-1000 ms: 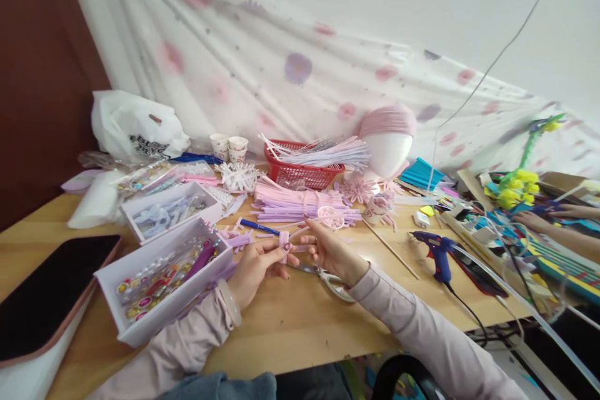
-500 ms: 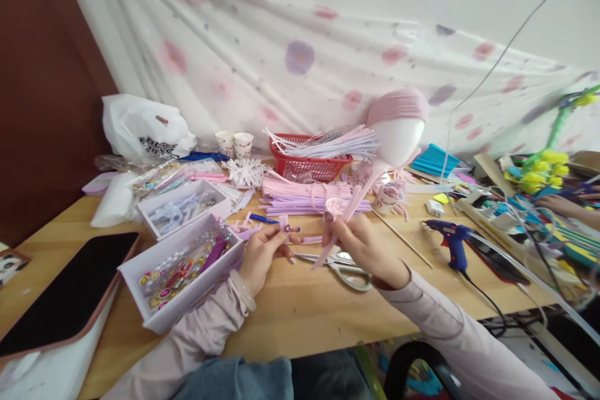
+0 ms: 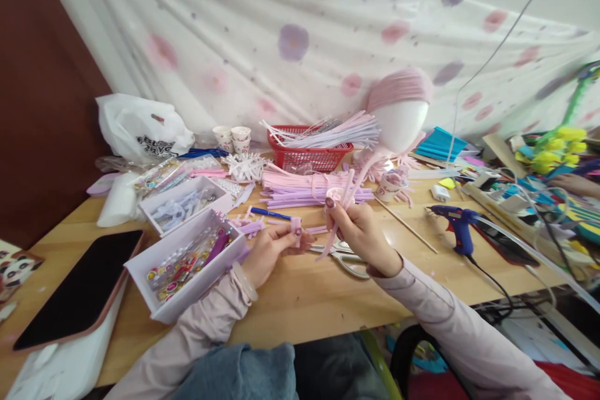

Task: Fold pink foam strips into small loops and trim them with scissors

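My left hand (image 3: 267, 255) is closed in a pinch on a short folded lilac pipe cleaner (image 3: 295, 225), held upright above the table. Close by on the right, my right hand (image 3: 364, 232) grips long pink pipe cleaners (image 3: 362, 170); their upper ends rise toward the foam head and a lower end sticks out below the fingers. Behind the right hand lie scissors (image 3: 352, 267), partly hidden by it. A paper cup (image 3: 334, 195) stands just beyond that hand, before a bundle of pink and lilac pipe cleaners (image 3: 285, 180). A blue pen (image 3: 270, 213) lies beyond my left hand.
White boxes of beads (image 3: 162, 310) and trimmings (image 3: 180, 225) stand left, near a phone (image 3: 82, 287). Behind are a red basket (image 3: 304, 157) and a white foam head (image 3: 400, 122). Right are a wooden stick (image 3: 407, 225), a blue glue gun (image 3: 462, 231) and another person's hand (image 3: 579, 186).
The view has shifted slightly. My left hand has turned a little, and the folded lilac piece shows more plainly. The right hand still grips the pink pipe cleaners, slightly nearer the left.
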Demonstrator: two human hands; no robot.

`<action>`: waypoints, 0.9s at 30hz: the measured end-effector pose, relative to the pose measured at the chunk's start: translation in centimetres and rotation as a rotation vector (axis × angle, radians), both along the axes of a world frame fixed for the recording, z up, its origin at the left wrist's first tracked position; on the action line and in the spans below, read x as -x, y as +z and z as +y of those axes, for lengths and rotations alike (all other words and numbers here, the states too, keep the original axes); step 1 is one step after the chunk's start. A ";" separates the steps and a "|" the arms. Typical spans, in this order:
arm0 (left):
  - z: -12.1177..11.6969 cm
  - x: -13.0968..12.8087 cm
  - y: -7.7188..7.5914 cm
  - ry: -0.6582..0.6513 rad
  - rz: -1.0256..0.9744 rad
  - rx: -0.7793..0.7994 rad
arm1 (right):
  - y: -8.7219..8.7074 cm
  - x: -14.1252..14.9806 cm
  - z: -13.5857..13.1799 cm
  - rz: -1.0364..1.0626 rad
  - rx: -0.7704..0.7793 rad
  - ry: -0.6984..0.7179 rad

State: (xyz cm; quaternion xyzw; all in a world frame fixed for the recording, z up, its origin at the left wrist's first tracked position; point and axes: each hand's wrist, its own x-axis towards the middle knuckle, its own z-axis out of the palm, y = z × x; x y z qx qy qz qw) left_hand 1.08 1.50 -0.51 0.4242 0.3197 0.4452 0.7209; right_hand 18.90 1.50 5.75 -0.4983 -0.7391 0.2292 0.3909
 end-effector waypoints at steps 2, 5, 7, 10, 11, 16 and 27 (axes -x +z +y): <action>-0.3 -0.1 0.1 -0.148 -0.011 0.007 | -0.1 0.3 0.4 0.035 0.007 -0.037; -0.6 -0.2 0.2 -0.256 0.012 0.030 | -0.6 0.5 1.0 0.072 -0.011 -0.098; -0.6 -0.2 0.1 -0.248 0.037 0.047 | -1.1 0.6 1.4 0.077 -0.041 -0.109; -0.5 -0.2 0.0 -0.166 0.041 0.049 | -1.9 0.7 1.6 0.081 -0.052 -0.082; -0.4 -0.2 0.0 -0.139 0.038 0.045 | -2.1 0.8 1.7 0.088 -0.039 -0.062; -0.2 -0.2 0.3 -0.020 -0.063 0.081 | -2.8 1.3 1.9 0.238 0.089 0.066; 0.2 0.2 0.1 0.026 -0.233 0.191 | -3.3 1.4 2.6 0.558 0.128 0.060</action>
